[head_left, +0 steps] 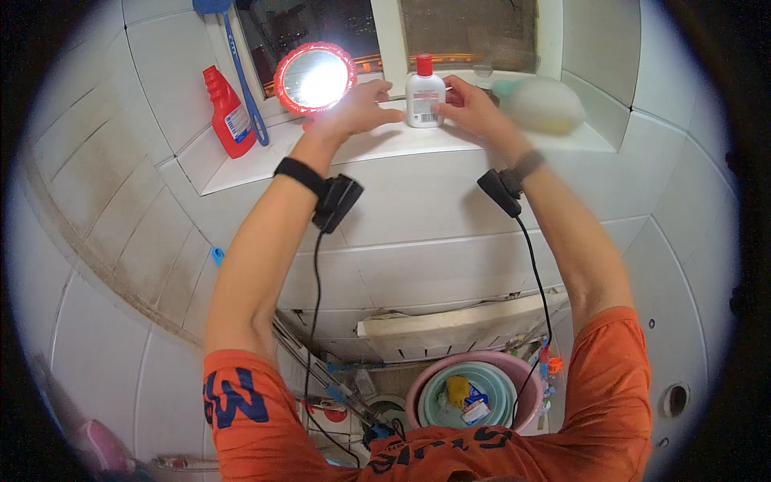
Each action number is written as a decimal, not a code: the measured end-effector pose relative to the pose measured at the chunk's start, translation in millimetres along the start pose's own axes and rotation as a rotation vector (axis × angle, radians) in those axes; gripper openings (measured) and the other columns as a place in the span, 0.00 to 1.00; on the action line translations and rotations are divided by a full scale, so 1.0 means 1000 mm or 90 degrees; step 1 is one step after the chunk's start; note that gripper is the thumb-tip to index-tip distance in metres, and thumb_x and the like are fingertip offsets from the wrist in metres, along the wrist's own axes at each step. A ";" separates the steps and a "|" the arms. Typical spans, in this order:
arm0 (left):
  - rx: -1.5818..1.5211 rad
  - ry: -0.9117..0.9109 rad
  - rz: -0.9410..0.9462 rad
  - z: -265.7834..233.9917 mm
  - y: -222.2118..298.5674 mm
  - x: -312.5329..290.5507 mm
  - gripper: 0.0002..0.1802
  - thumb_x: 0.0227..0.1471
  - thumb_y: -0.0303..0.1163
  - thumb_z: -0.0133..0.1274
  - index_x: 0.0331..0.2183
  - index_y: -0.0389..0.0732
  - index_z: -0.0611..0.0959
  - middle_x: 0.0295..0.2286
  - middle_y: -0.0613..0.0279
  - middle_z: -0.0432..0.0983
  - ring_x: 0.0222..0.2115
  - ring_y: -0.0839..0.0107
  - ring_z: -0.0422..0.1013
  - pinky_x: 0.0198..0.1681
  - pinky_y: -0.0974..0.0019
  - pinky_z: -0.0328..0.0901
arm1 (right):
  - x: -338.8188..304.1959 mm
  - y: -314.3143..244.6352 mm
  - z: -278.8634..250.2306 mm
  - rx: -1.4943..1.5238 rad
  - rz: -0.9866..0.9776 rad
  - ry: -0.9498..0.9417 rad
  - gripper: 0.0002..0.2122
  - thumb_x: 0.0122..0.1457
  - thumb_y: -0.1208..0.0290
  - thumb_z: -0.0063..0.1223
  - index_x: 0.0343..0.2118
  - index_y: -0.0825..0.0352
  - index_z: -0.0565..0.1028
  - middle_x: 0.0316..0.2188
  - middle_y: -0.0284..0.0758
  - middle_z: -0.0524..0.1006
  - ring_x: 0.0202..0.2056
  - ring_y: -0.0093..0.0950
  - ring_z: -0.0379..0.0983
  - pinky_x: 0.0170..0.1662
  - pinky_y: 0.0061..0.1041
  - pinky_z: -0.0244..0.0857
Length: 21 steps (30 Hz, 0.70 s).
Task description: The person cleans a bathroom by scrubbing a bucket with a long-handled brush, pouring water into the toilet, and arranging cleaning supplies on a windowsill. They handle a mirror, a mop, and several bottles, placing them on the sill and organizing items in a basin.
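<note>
A white bottle with a red cap stands upright on the white window ledge. My right hand is at its right side, thumb overlapping the front and fingers curled by the edge. To the bottle's left, my left hand is open, with thumb and fingers apart and the thumb tip close to the bottle. Behind that hand a round red-framed mirror reflects a bright glare. A pale, rounded translucent thing, blurred, lies on the ledge beyond my right hand.
At the ledge's left end stand a red spray-type bottle and a blue long-handled brush. Below are a white radiator and a pink basin holding a pale green basin. Black cables hang from both wrists.
</note>
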<state>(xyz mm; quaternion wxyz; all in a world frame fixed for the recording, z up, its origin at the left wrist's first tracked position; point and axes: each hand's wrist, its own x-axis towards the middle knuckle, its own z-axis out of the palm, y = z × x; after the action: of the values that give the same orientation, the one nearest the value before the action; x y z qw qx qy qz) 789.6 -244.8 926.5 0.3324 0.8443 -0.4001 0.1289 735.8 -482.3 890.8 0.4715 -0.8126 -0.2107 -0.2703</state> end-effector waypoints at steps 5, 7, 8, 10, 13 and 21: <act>-0.106 -0.077 0.010 0.020 0.012 0.036 0.26 0.44 0.38 0.63 0.45 0.35 0.78 0.38 0.57 0.78 0.38 0.68 0.72 0.43 0.66 0.66 | -0.001 0.003 0.000 0.064 -0.007 -0.025 0.20 0.54 0.70 0.57 0.49 0.70 0.68 0.38 0.41 0.78 0.40 0.27 0.74 0.45 0.25 0.67; -0.075 -0.052 -0.044 0.023 0.011 0.042 0.23 0.44 0.36 0.63 0.42 0.35 0.80 0.35 0.59 0.78 0.34 0.70 0.73 0.40 0.66 0.67 | -0.002 0.003 0.000 -0.026 0.004 0.005 0.22 0.53 0.69 0.58 0.50 0.70 0.68 0.39 0.42 0.78 0.40 0.28 0.75 0.45 0.26 0.68; -0.080 -0.043 -0.075 0.024 0.009 0.043 0.21 0.44 0.35 0.63 0.41 0.35 0.81 0.32 0.59 0.78 0.31 0.70 0.73 0.36 0.67 0.67 | -0.001 0.003 0.000 -0.066 0.008 0.024 0.23 0.53 0.68 0.58 0.51 0.70 0.67 0.40 0.42 0.78 0.40 0.29 0.75 0.45 0.27 0.68; -0.024 0.021 -0.097 0.025 0.005 0.044 0.20 0.44 0.35 0.63 0.40 0.36 0.81 0.32 0.59 0.78 0.30 0.71 0.73 0.35 0.67 0.67 | -0.001 0.002 0.000 -0.089 -0.016 0.103 0.23 0.52 0.66 0.58 0.51 0.69 0.68 0.39 0.43 0.78 0.40 0.31 0.76 0.45 0.28 0.68; 0.072 0.108 -0.116 0.020 -0.005 0.045 0.21 0.43 0.39 0.63 0.39 0.38 0.82 0.27 0.59 0.79 0.27 0.70 0.74 0.32 0.67 0.68 | -0.001 0.002 0.001 -0.127 -0.030 0.160 0.21 0.52 0.65 0.56 0.48 0.69 0.71 0.38 0.44 0.79 0.39 0.34 0.76 0.45 0.29 0.68; 0.359 0.242 -0.100 0.018 -0.058 0.067 0.25 0.37 0.49 0.63 0.29 0.35 0.84 0.27 0.48 0.80 0.29 0.53 0.77 0.36 0.57 0.70 | -0.003 0.008 0.002 -0.225 -0.061 0.223 0.12 0.53 0.68 0.51 0.37 0.70 0.77 0.30 0.45 0.79 0.32 0.40 0.77 0.39 0.31 0.70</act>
<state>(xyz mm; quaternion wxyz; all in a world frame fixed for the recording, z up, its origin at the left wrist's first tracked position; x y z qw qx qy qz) 876.1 -269.3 919.0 0.1638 0.8920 -0.2138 0.3630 738.3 -484.8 883.3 0.3383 -0.8120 -0.1135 -0.4619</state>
